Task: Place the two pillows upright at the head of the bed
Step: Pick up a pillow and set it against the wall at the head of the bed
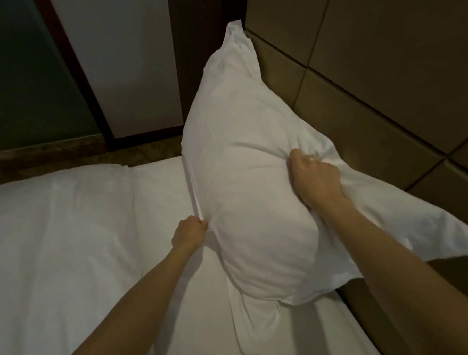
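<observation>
A white pillow [244, 156] stands tilted on the bed [157, 190], its far corner leaning against the padded headboard [392, 77] on the right. My right hand [314, 178] is clenched on the fabric of its upper right side. My left hand [190, 233] pinches its lower left seam edge. A second white pillow [403, 211] lies flat behind and under my right forearm, along the headboard. The loose flap of the held pillow's case [250, 328] trails down onto the sheet.
A folded white duvet or sheet [51, 223] covers the left half of the bed. Beyond the bed's far edge are a brown floor strip [68, 148], a white wall panel [120, 51] and a dark frame [71, 60].
</observation>
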A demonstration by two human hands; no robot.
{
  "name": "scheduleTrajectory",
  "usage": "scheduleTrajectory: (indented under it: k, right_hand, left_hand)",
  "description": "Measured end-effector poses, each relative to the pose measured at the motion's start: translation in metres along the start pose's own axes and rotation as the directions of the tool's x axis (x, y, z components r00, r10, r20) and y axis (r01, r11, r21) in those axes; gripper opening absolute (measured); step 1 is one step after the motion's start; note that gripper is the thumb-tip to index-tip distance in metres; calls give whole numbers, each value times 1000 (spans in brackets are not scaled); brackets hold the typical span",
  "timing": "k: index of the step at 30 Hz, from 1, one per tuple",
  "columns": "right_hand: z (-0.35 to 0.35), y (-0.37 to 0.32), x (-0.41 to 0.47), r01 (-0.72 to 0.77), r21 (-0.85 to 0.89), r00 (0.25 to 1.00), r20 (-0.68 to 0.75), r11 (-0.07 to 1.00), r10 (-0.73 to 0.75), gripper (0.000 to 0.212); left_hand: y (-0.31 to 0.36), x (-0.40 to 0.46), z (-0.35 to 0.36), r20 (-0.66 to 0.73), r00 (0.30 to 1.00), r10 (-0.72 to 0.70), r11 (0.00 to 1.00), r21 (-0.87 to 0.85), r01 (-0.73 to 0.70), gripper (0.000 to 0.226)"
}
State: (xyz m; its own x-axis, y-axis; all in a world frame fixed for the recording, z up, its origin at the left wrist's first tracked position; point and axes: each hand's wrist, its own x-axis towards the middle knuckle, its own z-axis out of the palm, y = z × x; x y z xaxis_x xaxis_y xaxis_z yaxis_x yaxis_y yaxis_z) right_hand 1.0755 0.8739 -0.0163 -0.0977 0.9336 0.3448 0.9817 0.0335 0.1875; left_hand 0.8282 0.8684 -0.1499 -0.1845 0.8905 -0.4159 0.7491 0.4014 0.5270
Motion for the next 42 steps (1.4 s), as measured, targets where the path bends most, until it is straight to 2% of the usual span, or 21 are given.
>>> scheduleTrajectory:
  k: [2, 4, 6, 7, 8, 9, 11, 13, 15, 16, 18, 19, 22, 25, 26, 28, 31, 33, 35, 38, 42]
  right_hand:
    - [-3, 5, 5, -20, -17, 997, -72, 1000, 19, 15]
    - [-8, 4, 4, 64, -24, 990, -121, 998, -66, 31]
    - [-11, -4, -1, 329, -46, 939, -85, 943, -332, 45]
    - [-11, -6, -3, 445, -66, 895, 15, 893, -445, 51]
    - [-13, -4, -5, 474, -61, 875, 145, 878, -462, 57]
    - [-12, 1, -6, 409, -68, 891, 248, 910, -381, 62]
    - [-10, 16, -6, 198, -173, 946, 292, 965, -142, 68]
    - [-18, 20, -5, 40, -258, 958, 283, 965, 36, 67]
    - [-25, 13, -8, 3, -195, 981, 193, 981, 35, 64]
    - [-28, 10, -13, 92, -133, 982, 179, 987, -67, 62]
    - [-29, 8, -28, 321, -48, 914, 278, 946, -296, 59]
    - [-30, 11, -35, 325, -27, 888, 353, 945, -295, 60]
    - [-33, 19, -42, 102, -140, 890, 455, 985, -27, 68]
    - [-48, 18, -47, -30, -177, 888, 447, 984, 108, 67]
    - [-54, 19, -52, -62, -142, 900, 420, 988, 117, 65]
    - [-66, 25, -71, -120, -69, 931, 339, 990, 136, 64]
    - [-75, 37, -98, -182, -79, 919, 342, 980, 198, 88]
    - [-82, 46, -107, -160, -160, 891, 400, 974, 212, 99]
    - [-93, 54, -109, -66, -219, 900, 408, 974, 153, 82]
    - [-115, 61, -96, 98, -178, 914, 406, 979, -17, 53]
    - [-157, 58, -54, 189, -234, 967, 212, 954, -139, 37]
  left_hand:
    - [1, -5, -3, -110, 994, 10, 995, -94, -20, 32]
    - [9, -15, -3, -254, 958, 135, 887, -400, -232, 30]
    - [29, -32, -2, -214, 928, 306, 679, -634, -370, 46]
    - [37, -37, 2, -131, 926, 353, 632, -697, -339, 53]
    - [41, -42, 7, -28, 933, 359, 630, -730, -265, 56]
    - [39, -43, 12, 80, 943, 322, 654, -739, -161, 58]
    - [27, -50, 15, 342, 928, 149, 671, -724, 159, 59]
    - [13, -62, 16, 417, 908, 30, 676, -678, 289, 56]
    - [9, -72, 13, 241, 969, 48, 716, -685, 134, 53]
    - [13, -79, 9, 137, 985, 101, 717, -697, 24, 53]
    - [29, -91, 3, 69, 966, 248, 685, -718, -124, 54]
    - [39, -96, 3, 96, 950, 297, 690, -710, -144, 56]
    - [59, -108, -5, 267, 927, 264, 777, -629, -40, 59]
    - [57, -116, -18, 405, 884, 232, 796, -601, 67, 57]
    - [55, -119, -21, 400, 889, 224, 807, -587, 62, 55]
    - [54, -124, -24, 265, 950, 166, 837, -548, 6, 55]
    - [61, -134, -24, 45, 997, 70, 818, -574, -32, 50]
    - [68, -143, -26, 26, 999, 21, 727, -687, 3, 45]
    - [73, -155, -30, 23, 1000, -9, 682, -731, 23, 41]
    - [82, -172, -42, 31, 999, 19, 708, -707, 8, 36]
    - [89, -174, -72, -62, 996, 70, 699, -709, -93, 34]
